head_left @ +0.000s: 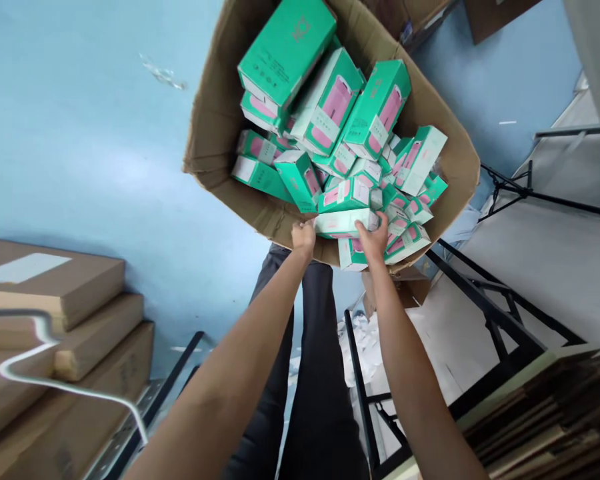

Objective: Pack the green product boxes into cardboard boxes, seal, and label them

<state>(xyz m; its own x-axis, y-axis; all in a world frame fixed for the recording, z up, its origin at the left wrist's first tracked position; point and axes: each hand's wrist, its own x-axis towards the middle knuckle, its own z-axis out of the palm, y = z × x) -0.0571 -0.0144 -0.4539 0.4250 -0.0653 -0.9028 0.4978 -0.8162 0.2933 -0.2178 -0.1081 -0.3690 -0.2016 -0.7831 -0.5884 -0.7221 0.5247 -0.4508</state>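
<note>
A large open cardboard box [215, 113] on the blue floor holds several green and white product boxes with pink pictures [325, 107]. At its near edge both my hands grip one white and green box [343, 222] from its ends. My left hand [304, 237] is closed on the left end. My right hand [373, 239] wraps its fingers round the right end. More small boxes [405, 233] are piled right beside it.
Flat brown cartons [55, 293] are stacked at the left, with a bent metal rod [75, 390] in front of them. Black metal table frames [485, 307] and a white table surface [545, 253] stand at the right. My dark trouser legs [310, 400] show below.
</note>
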